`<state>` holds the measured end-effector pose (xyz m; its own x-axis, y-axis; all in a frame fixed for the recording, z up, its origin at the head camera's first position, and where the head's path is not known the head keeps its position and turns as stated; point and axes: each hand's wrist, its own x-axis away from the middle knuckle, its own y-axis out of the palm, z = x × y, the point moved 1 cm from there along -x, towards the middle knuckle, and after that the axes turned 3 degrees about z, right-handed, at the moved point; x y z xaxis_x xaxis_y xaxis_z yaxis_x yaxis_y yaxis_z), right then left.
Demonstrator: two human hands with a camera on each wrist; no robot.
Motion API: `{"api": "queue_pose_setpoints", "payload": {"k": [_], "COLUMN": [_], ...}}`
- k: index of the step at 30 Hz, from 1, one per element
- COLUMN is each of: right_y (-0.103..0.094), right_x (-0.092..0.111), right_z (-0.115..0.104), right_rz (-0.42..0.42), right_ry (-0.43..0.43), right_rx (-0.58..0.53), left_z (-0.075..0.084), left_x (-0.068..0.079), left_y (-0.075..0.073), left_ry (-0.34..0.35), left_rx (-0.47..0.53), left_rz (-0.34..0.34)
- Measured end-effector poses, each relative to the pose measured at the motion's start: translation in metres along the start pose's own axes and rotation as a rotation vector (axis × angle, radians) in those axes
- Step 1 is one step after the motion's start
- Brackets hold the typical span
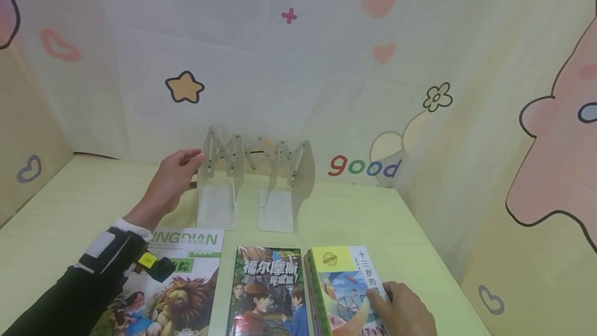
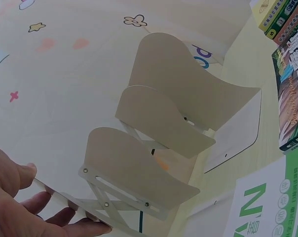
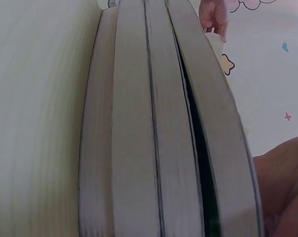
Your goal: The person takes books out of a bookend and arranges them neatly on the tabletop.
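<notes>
My left hand [image 1: 174, 178] pinches the left end panel of a pale expandable bookend [image 1: 275, 211], thumb on one side and fingers on the other. In the left wrist view, the bookend's upright curved panels [image 2: 139, 160] stand apart, joined by scissor-like links. My right hand [image 1: 406, 310] rests at the right edge of a stack of books [image 1: 342, 261], its thumb over the top cover; the other fingers are mostly hidden. The right wrist view shows the page edges [image 3: 134, 123] of several stacked books, with part of that hand above them.
A large magazine [image 1: 186, 289] with a lion on its cover lies under my left forearm. Between it and the stack lies a book with cartoon figures [image 1: 268, 284]. A patterned cloth [image 1: 261, 66] hangs behind the pale table [image 1: 359, 211].
</notes>
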<state>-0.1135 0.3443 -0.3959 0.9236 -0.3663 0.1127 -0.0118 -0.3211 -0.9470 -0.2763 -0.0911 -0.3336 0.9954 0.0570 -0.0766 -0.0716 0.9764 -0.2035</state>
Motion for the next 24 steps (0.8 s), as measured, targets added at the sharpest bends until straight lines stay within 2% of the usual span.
{"api": "queue_pose_setpoints", "payload": {"k": [8, 17, 24], "right_y": [0.0023, 0.0031, -0.0006], "right_x": [-0.0006, -0.0001, 0.0027], "right_z": [0.0009, 0.0013, -0.0036], "right_rz": [0.004, 0.018, 0.038], "right_ry": [0.009, -0.031, -0.055], "right_rx": [0.035, 0.063, 0.128], "left_z": [0.0019, 0.0054, 0.0033], "left_x": [0.0025, 0.0028, 0.0009], "left_y": [-0.0003, 0.0006, 0.0015], "left_ry": [0.009, -0.002, -0.002], "left_rx": [0.013, -0.005, -0.038], "left_rz": [-0.01, 0.002, -0.007]}}
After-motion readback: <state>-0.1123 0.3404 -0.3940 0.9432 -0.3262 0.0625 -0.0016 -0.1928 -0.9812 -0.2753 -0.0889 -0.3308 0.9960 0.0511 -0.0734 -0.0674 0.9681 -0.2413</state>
